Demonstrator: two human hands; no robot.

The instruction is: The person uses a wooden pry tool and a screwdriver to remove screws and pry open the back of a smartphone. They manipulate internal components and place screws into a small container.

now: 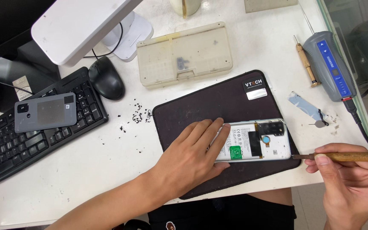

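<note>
On the white surface (107,170) a dark mat (201,106) is laid, and an opened phone (256,140) with its back removed is seen lying on it, inner parts facing up. The phone's left end is pressed down by the left hand (190,159), which is laid flat with fingers spread slightly over it. A wooden-handled tool (346,156) is pinched in the right hand (350,183), fingers closed around the handle, its metal tip set at the phone's lower right corner. The grey back cover (45,111) is rested on a black keyboard (5,149), well apart to the left. A black mouse (106,78), a beige plastic case (184,53), a small screwdriver (306,66) and a grey-blue electric tool (331,66) are placed beyond the mat.
</note>
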